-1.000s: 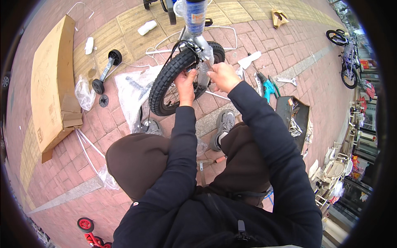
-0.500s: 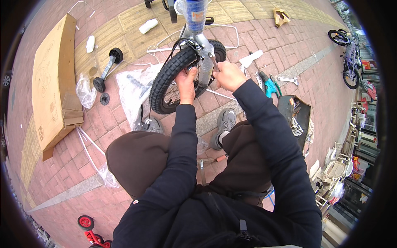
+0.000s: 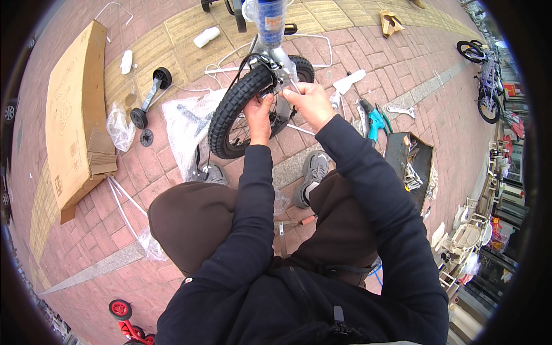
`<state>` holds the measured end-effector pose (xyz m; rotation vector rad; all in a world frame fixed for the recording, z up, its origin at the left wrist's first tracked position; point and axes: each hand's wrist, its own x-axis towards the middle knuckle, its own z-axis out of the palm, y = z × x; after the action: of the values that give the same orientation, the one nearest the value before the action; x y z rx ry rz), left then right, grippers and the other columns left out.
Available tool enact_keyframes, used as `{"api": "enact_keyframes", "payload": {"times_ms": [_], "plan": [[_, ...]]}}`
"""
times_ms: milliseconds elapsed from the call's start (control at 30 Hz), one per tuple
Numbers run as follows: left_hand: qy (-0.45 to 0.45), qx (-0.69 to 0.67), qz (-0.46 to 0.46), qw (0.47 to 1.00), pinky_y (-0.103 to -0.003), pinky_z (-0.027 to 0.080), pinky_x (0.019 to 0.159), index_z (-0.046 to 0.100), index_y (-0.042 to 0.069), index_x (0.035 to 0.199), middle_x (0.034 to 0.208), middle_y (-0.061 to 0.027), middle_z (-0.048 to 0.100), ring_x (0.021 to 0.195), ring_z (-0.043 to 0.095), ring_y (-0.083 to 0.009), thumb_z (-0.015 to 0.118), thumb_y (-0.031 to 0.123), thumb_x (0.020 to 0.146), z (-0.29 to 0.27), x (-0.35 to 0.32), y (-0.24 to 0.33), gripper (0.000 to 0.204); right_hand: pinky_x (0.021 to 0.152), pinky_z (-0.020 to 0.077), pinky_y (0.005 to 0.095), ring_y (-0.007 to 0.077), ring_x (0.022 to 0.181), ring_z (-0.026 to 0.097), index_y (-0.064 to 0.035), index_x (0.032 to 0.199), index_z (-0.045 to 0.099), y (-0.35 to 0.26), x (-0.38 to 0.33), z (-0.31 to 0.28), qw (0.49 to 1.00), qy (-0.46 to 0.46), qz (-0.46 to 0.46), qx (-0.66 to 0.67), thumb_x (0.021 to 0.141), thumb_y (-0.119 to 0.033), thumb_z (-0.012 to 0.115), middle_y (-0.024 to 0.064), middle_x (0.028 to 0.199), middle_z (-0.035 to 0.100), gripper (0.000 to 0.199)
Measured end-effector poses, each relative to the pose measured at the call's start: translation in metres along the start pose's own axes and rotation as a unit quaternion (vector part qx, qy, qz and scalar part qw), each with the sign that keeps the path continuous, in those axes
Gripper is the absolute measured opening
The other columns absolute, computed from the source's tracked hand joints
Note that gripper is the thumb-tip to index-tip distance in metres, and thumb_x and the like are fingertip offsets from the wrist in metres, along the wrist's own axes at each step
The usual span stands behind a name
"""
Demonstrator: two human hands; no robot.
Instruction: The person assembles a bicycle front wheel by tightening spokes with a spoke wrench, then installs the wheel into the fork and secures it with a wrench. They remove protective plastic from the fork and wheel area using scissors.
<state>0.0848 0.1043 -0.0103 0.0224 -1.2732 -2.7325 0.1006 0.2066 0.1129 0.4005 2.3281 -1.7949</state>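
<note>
Head view, upper ctr: bike wheel (image 3: 220, 127), prob. stiff, mod. weight; grippy tyre (image 3: 249, 81) best hold. L hand (image 3: 259, 119) at spokes (image 3: 239, 129), fingers part hidden, grip can't tell. R hand (image 3: 311, 104) closed on slim metal tool (image 3: 295, 87), beside fork (image 3: 282, 59), likely hard, slick.

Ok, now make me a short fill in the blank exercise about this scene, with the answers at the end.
1. The hand nearer the teal drill is the person's ____ hand.
2. Seen in the picture, the large cardboard box lies to the ____ of the bicycle wheel.
3. The small wheeled vehicle at the lower left has a frame coloured ____.
4. The person's trousers are dark ____.

Missing words: right; left; red; brown.
</note>
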Motion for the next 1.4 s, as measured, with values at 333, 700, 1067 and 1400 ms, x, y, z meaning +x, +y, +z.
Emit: {"api": "enact_keyframes", "payload": {"times_ms": [333,700,1067,1400], "plan": [[-0.011,0.013,0.002,1.0,-0.03,0.032,0.097,0.046,0.001,0.12,0.12,-0.0071,0.05,0.11,0.045,-0.0177,0.075,0.015,0.072,-0.001,0.0,0.0,0.058,0.033,0.0208,0.0195,0.0037,0.038,0.034,-0.001,0.08,0.057,-0.014,-0.007,-0.007,0.971,-0.072,0.118,0.195,0.081,-0.009,0.059,-0.0011,0.054,0.048,0.008],[-0.014,0.007,0.001,1.0,-0.029,0.033,0.095,0.048,0.002,0.119,0.118,-0.006,0.051,0.109,0.046,-0.0168,0.076,0.015,0.071,-0.002,0.0,-0.001,0.057,0.034,0.0237,0.0192,0.0034,0.04,0.037,-0.0019,0.082,0.058,-0.007,-0.008,-0.006,0.979,-0.062,0.105,0.162,0.082,-0.011,0.059,-0.0012,0.055,0.05,0.009],[-0.013,0.003,-0.001,1.0,-0.03,0.032,0.097,0.047,0.002,0.12,0.12,-0.0072,0.051,0.112,0.046,-0.0186,0.073,0.013,0.073,-0.002,0.001,-0.002,0.055,0.036,0.0271,0.019,0.0044,0.041,0.041,-0.0017,0.084,0.059,-0.003,-0.01,-0.006,0.98,-0.068,0.113,0.15,0.083,-0.011,0.057,0.0012,0.058,0.055,0.01],[-0.017,0.012,-0.022,1.0,-0.028,0.03,0.095,0.047,0.002,0.12,0.117,-0.005,0.049,0.109,0.043,-0.0167,0.073,0.015,0.072,-0.002,-0.003,0.001,0.056,0.034,0.0253,0.0199,0.0057,0.039,0.039,0.0009,0.082,0.057,-0.021,-0.013,-0.015,0.972,-0.1,0.119,0.175,0.08,-0.005,0.056,0.0021,0.054,0.051,0.006]]}}
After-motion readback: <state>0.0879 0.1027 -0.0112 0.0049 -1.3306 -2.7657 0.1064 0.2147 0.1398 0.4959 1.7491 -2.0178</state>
